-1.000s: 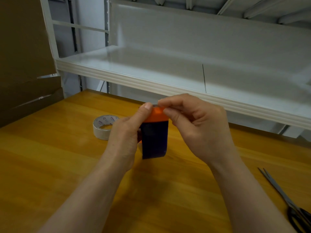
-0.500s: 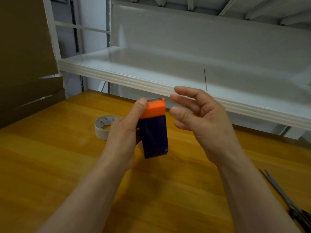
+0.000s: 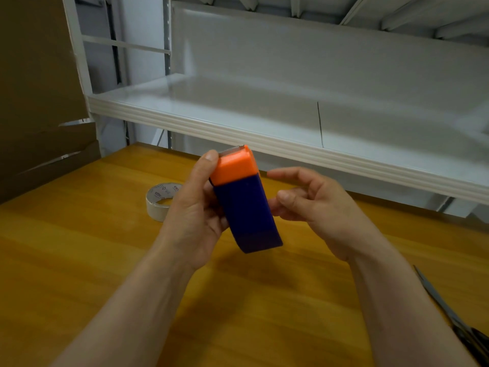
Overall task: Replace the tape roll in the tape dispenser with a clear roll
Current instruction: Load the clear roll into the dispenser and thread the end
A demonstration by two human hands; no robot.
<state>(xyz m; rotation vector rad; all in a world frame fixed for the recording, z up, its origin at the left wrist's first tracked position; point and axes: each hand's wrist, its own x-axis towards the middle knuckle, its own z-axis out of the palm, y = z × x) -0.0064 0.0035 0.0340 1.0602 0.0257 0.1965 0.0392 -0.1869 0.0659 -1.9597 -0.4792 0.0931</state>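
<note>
My left hand point(image 3: 194, 210) grips the tape dispenser point(image 3: 244, 205), a dark blue body with an orange top and a metal blade at its upper edge, held tilted above the wooden table point(image 3: 79, 260). My right hand point(image 3: 315, 207) hovers just right of the dispenser, fingers apart and curled, holding nothing. A roll of tape point(image 3: 161, 201) with a whitish core lies flat on the table behind my left hand, partly hidden by it. Whatever roll sits inside the dispenser is hidden.
Scissors point(image 3: 455, 321) lie at the table's right edge. A white metal shelf point(image 3: 264, 139) overhangs the back of the table. Brown cardboard point(image 3: 34, 102) stands at the far left.
My right hand let go of the orange top and drew back to the right, fingers spreading. The left hand tilted the dispenser, its lower end swinging right.
</note>
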